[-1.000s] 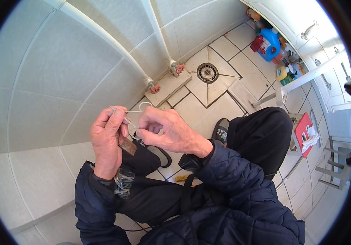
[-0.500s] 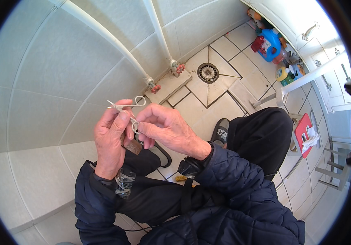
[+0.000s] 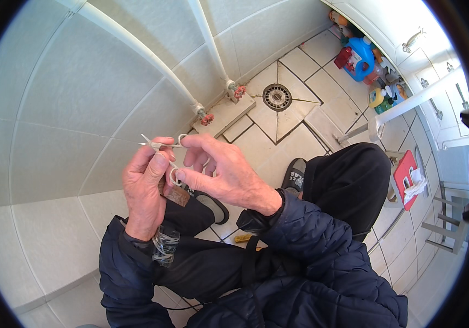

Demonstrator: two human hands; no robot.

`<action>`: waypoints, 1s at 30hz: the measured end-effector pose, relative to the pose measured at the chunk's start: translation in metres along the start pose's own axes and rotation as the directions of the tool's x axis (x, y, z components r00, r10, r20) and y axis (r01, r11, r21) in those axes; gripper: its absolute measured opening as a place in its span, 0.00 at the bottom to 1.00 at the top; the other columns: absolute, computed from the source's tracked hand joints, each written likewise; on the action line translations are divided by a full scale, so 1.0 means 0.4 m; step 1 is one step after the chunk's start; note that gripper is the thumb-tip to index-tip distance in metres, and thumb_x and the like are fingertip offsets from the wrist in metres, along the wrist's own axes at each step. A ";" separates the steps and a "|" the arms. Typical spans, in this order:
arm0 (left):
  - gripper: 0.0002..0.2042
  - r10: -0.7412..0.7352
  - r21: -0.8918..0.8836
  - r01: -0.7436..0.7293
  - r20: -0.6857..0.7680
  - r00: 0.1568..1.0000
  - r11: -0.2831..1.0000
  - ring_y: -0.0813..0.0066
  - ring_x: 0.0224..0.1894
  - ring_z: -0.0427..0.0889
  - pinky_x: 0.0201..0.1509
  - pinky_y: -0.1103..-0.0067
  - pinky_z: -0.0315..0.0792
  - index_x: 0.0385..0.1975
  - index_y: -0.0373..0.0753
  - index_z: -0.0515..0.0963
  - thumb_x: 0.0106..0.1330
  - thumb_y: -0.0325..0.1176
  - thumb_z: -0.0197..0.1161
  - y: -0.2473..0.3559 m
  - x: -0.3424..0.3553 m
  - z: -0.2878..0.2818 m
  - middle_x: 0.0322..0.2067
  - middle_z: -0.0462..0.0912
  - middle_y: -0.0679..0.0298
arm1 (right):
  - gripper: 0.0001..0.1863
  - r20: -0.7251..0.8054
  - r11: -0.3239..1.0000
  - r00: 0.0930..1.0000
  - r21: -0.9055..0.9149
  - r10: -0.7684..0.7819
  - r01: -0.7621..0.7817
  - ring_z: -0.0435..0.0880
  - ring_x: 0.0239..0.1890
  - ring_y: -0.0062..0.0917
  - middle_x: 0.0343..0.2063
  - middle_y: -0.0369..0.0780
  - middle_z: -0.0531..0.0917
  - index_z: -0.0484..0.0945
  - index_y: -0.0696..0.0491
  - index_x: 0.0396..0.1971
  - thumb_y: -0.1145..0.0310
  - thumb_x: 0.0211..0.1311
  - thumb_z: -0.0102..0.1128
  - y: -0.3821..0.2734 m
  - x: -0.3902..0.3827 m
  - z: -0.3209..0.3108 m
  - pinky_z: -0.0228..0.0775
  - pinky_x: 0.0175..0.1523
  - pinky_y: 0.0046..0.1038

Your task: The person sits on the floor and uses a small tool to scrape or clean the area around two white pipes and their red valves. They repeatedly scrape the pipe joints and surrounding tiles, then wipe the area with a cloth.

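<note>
The scissors (image 3: 156, 146) are already spread, left hand (image 3: 146, 183) clamped on their middle, right hand (image 3: 223, 170) holding the loops (image 3: 172, 176); the brown block (image 3: 176, 196) lies apart from the blades (image 3: 146, 140).

My pale, loop-handled scissors (image 3: 155, 146) look smooth and metallic, the brown rectangular block (image 3: 176, 195) rough, my navy quilted sleeves (image 3: 316, 229) cloth, the grey wall tiles (image 3: 70, 109) glossy.
</note>
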State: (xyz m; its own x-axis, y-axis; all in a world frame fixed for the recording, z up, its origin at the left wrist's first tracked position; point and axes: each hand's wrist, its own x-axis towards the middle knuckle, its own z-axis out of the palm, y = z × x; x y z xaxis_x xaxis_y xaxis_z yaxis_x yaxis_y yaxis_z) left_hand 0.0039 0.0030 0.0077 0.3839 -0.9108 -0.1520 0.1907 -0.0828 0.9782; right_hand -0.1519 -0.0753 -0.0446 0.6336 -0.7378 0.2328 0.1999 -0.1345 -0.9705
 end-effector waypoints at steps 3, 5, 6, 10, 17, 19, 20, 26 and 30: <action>0.14 -0.006 0.016 0.007 -0.007 1.000 1.000 0.91 0.24 0.69 0.23 0.88 0.59 0.50 0.35 0.79 0.73 0.37 0.64 -0.003 -0.001 0.001 0.29 0.75 0.74 | 0.21 0.016 0.999 1.000 -0.028 0.018 -0.017 0.80 0.27 0.18 0.27 0.36 0.82 0.74 0.61 0.52 0.66 0.64 0.68 -0.002 -0.002 0.004 0.72 0.31 0.23; 0.13 -0.010 0.011 0.010 -0.003 1.000 1.000 0.91 0.24 0.68 0.22 0.88 0.58 0.49 0.35 0.80 0.72 0.36 0.64 -0.006 0.000 0.001 0.27 0.74 0.75 | 0.20 -0.002 0.998 0.999 -0.056 0.035 -0.035 0.79 0.24 0.18 0.24 0.37 0.81 0.75 0.61 0.49 0.67 0.64 0.68 0.000 -0.003 0.010 0.71 0.29 0.24; 0.12 -0.016 0.005 0.016 -0.005 1.000 1.000 0.91 0.24 0.68 0.22 0.87 0.58 0.48 0.35 0.80 0.72 0.36 0.64 -0.008 0.001 -0.001 0.26 0.74 0.75 | 0.18 -0.015 0.996 1.000 -0.084 0.005 -0.006 0.79 0.22 0.20 0.22 0.37 0.80 0.75 0.61 0.48 0.67 0.64 0.67 0.002 -0.004 0.013 0.71 0.27 0.24; 0.10 -0.016 0.013 0.016 0.004 1.000 1.000 0.90 0.22 0.67 0.22 0.87 0.57 0.44 0.35 0.81 0.72 0.35 0.64 -0.014 0.005 -0.009 0.24 0.73 0.75 | 0.12 -0.057 0.973 0.992 -0.211 -0.112 0.097 0.78 0.18 0.26 0.17 0.41 0.78 0.76 0.60 0.42 0.70 0.64 0.65 0.008 -0.011 0.029 0.70 0.25 0.27; 0.08 -0.005 0.038 0.006 -0.025 1.000 0.999 0.89 0.21 0.67 0.22 0.87 0.57 0.41 0.36 0.82 0.72 0.35 0.65 -0.014 0.006 -0.007 0.22 0.73 0.74 | 0.07 -0.069 0.937 0.978 -0.305 -0.198 0.169 0.83 0.20 0.35 0.19 0.44 0.81 0.77 0.59 0.37 0.73 0.64 0.63 0.019 -0.010 0.037 0.73 0.26 0.32; 0.08 -0.025 0.017 0.025 -0.033 0.999 1.000 0.89 0.21 0.68 0.22 0.87 0.57 0.41 0.37 0.82 0.72 0.35 0.65 -0.010 0.004 -0.006 0.21 0.73 0.74 | 0.06 -0.069 0.942 0.979 -0.292 -0.192 0.165 0.83 0.20 0.34 0.18 0.44 0.80 0.77 0.59 0.38 0.73 0.64 0.62 0.020 -0.009 0.036 0.73 0.26 0.32; 0.08 -0.024 0.024 0.024 -0.029 0.999 0.999 0.89 0.21 0.68 0.22 0.87 0.57 0.41 0.37 0.82 0.72 0.35 0.65 -0.009 0.004 -0.005 0.21 0.73 0.74 | 0.06 -0.075 0.945 0.979 -0.284 -0.189 0.161 0.82 0.19 0.33 0.18 0.44 0.80 0.77 0.59 0.38 0.73 0.65 0.62 0.019 -0.009 0.036 0.72 0.26 0.31; 0.07 -0.004 0.083 0.005 -0.009 1.000 0.997 0.89 0.22 0.68 0.23 0.86 0.57 0.39 0.37 0.81 0.71 0.33 0.65 -0.011 0.004 0.002 0.21 0.74 0.74 | 0.07 -0.072 0.997 0.997 -0.071 0.020 -0.025 0.73 0.16 0.20 0.16 0.39 0.77 0.74 0.60 0.37 0.74 0.63 0.60 0.017 -0.014 0.035 0.66 0.24 0.25; 0.07 0.035 0.135 -0.034 -0.003 0.999 0.990 0.89 0.22 0.68 0.23 0.86 0.57 0.37 0.37 0.81 0.71 0.34 0.65 -0.014 0.001 0.009 0.22 0.75 0.73 | 0.07 -0.049 1.000 0.999 -0.021 0.015 -0.016 0.69 0.17 0.16 0.16 0.36 0.75 0.73 0.60 0.36 0.74 0.62 0.59 0.022 -0.010 0.029 0.63 0.23 0.25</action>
State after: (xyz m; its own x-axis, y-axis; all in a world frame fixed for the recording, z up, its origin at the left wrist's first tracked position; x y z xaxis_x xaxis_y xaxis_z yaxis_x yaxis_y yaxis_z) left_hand -0.0002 0.0018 0.0025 0.3928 -0.9120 -0.1184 0.0541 -0.1056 0.9929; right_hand -0.1442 -0.0659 -0.0533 0.5990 -0.7713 0.2152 0.1745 -0.1366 -0.9751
